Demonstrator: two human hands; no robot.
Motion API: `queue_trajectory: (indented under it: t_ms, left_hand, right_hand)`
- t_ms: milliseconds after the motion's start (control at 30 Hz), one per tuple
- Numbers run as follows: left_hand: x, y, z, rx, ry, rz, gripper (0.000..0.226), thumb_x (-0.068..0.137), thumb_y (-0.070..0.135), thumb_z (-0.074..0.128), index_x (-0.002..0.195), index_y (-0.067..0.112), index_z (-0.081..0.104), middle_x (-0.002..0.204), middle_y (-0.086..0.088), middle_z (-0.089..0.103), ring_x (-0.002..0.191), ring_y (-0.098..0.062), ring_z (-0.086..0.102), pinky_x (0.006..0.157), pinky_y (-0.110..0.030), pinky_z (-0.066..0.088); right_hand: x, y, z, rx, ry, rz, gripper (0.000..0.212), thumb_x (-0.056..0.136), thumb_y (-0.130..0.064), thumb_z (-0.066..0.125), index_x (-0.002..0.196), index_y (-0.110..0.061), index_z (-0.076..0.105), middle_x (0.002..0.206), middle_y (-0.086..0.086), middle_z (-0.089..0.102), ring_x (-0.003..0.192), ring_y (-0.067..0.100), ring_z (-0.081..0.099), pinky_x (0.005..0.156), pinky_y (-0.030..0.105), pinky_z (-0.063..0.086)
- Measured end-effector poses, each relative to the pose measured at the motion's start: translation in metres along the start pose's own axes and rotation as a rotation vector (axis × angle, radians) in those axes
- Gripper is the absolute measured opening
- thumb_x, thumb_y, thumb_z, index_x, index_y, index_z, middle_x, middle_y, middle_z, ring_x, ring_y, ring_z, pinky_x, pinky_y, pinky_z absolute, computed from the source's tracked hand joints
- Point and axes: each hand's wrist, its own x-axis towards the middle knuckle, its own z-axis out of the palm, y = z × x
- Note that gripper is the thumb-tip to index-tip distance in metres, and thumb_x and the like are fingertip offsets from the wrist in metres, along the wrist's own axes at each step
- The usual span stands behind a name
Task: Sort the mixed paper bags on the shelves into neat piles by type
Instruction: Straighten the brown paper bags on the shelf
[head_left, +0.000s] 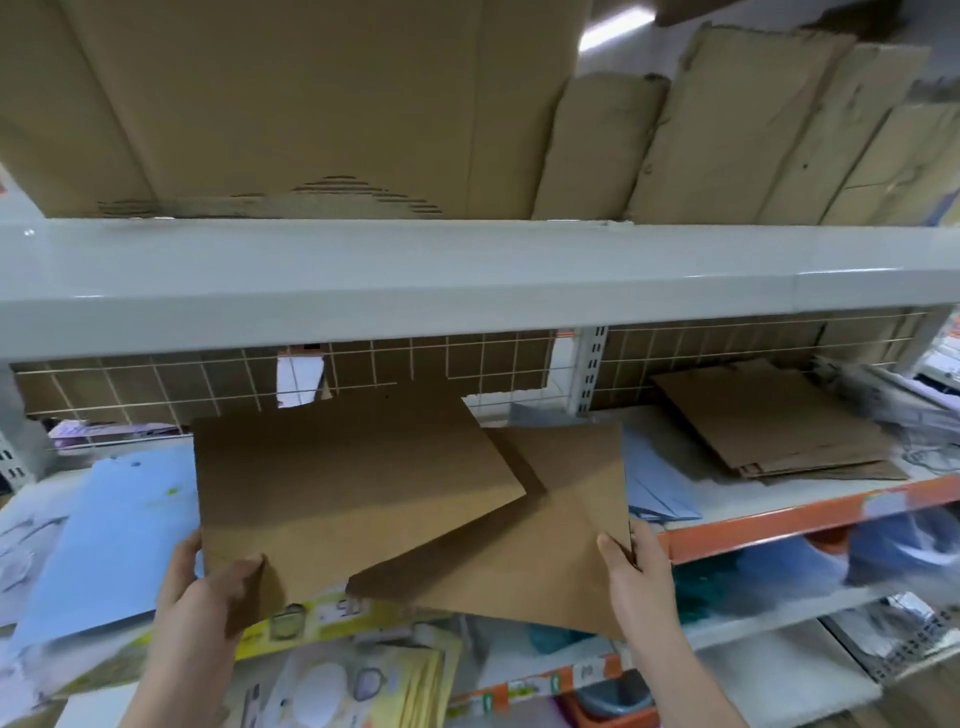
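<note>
- A person's left hand (218, 582) grips the near corner of one flat brown paper bag (343, 488), thumb on top, while the right hand (631, 564) pinches the near right edge of a second brown bag (550, 540) lying partly under the first.
- Both bags are held in the air just in front of the middle shelf (779, 512), fanned apart and not yet squared together.
- The step in hand looks like gathering like with like; the next move likely calls for aligning the two edges, then laying them on the brown pile (779, 431) resting far right on that shelf.
- Blue paper bags (104, 540) lie to the left and another blue stack (657, 493) sits behind the right hand.
- Wire mesh backs the shelf; worn cardboard (311, 104) fills the level above, with yellow packets (405, 680) below.
</note>
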Motion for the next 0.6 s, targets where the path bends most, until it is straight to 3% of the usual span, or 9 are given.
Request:
queue_trajectory:
  t_ms: [167, 267, 333, 433, 500, 600]
  left_hand:
    - [-0.045, -0.027, 0.051, -0.039, 0.022, -0.002, 0.038, 0.087, -0.010, 0.049, 0.089, 0.027, 0.057, 0.087, -0.008, 0.060, 0.071, -0.023, 0.056, 0.058, -0.028, 0.053]
    - [-0.067, -0.046, 0.079, -0.037, 0.024, 0.022, 0.038, 0.085, -0.011, 0.050, 0.098, 0.024, 0.059, 0.103, -0.011, 0.062, 0.076, -0.020, 0.057, 0.068, -0.030, 0.050]
    - [-0.079, -0.059, 0.098, -0.044, 0.046, 0.025, 0.043, 0.084, -0.011, 0.051, 0.105, 0.026, 0.057, 0.110, -0.014, 0.058, 0.076, -0.019, 0.057, 0.059, -0.024, 0.054]
    - [-0.097, -0.074, 0.130, -0.076, 0.030, -0.005, 0.039, 0.086, -0.011, 0.049, 0.096, 0.026, 0.055, 0.110, -0.009, 0.057, 0.077, -0.017, 0.056, 0.051, -0.020, 0.054]
    - [-0.108, -0.084, 0.151, -0.090, -0.015, -0.027, 0.038, 0.088, -0.011, 0.047, 0.091, 0.026, 0.054, 0.106, -0.009, 0.057, 0.075, -0.018, 0.056, 0.052, -0.027, 0.056]
    - [-0.117, -0.094, 0.178, -0.061, -0.046, -0.037, 0.037, 0.087, -0.012, 0.047, 0.089, 0.024, 0.054, 0.091, -0.008, 0.058, 0.057, -0.015, 0.064, 0.046, -0.022, 0.054]
  right_hand:
    - [0.022, 0.010, -0.071, 0.029, 0.021, 0.001, 0.011, 0.097, -0.010, 0.050, 0.099, -0.018, 0.057, 0.094, -0.005, 0.063, 0.086, 0.007, 0.055, 0.066, 0.022, 0.038]
    - [0.035, 0.020, -0.114, 0.043, 0.041, 0.029, 0.014, 0.096, -0.010, 0.051, 0.102, -0.021, 0.058, 0.095, -0.006, 0.063, 0.087, 0.009, 0.055, 0.068, 0.023, 0.039]
    - [0.043, 0.028, -0.144, 0.050, 0.048, 0.047, 0.014, 0.095, -0.010, 0.052, 0.100, -0.021, 0.060, 0.094, -0.005, 0.065, 0.087, 0.012, 0.057, 0.069, 0.025, 0.041]
    - [0.055, 0.040, -0.187, 0.016, 0.052, 0.059, 0.009, 0.094, -0.012, 0.055, 0.088, -0.016, 0.062, 0.087, 0.003, 0.066, 0.084, 0.023, 0.056, 0.069, 0.032, 0.041]
    - [0.062, 0.044, -0.214, 0.014, 0.077, 0.065, 0.011, 0.093, -0.012, 0.056, 0.084, -0.013, 0.061, 0.084, 0.007, 0.064, 0.081, 0.024, 0.053, 0.067, 0.033, 0.039]
    - [0.072, 0.042, -0.243, 0.040, 0.117, 0.074, 0.012, 0.094, -0.010, 0.056, 0.082, -0.013, 0.059, 0.082, 0.005, 0.061, 0.077, 0.021, 0.051, 0.065, 0.031, 0.037]
